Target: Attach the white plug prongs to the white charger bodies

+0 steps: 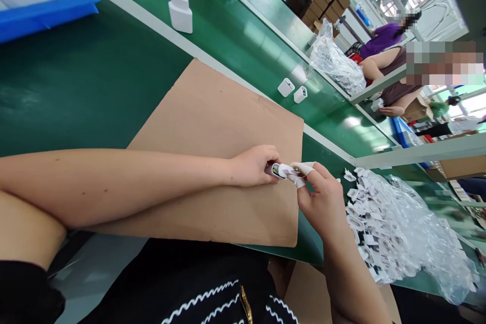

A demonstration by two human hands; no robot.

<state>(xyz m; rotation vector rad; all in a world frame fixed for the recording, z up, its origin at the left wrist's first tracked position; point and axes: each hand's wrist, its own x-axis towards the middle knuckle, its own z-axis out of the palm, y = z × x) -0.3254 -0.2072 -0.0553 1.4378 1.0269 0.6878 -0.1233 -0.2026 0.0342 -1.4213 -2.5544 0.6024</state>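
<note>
My left hand (pixel 255 166) is closed round a small white charger housing (pixel 279 170), held on its side just above a sheet of cardboard. Its open end points right, and some dark and green parts show inside. With finger cots on the thumb and fingertips, my right hand (pixel 319 190) pinches a small white piece (pixel 291 171) at that end. The fingertips partly hide this piece, and I cannot tell how far it sits in the housing. Beside my right forearm lies a heap of small white plastic parts (pixel 370 215), partly in a clear plastic bag (pixel 413 228).
Under my hands lies the cardboard sheet (pixel 212 111) on a green bench. Beyond a pale rail stand a white two-pin charger (pixel 181 12) and two white charger housings (pixel 286 87) (pixel 300 94). A blue tray (pixel 49 17) is at upper left. Co-workers sit across the line.
</note>
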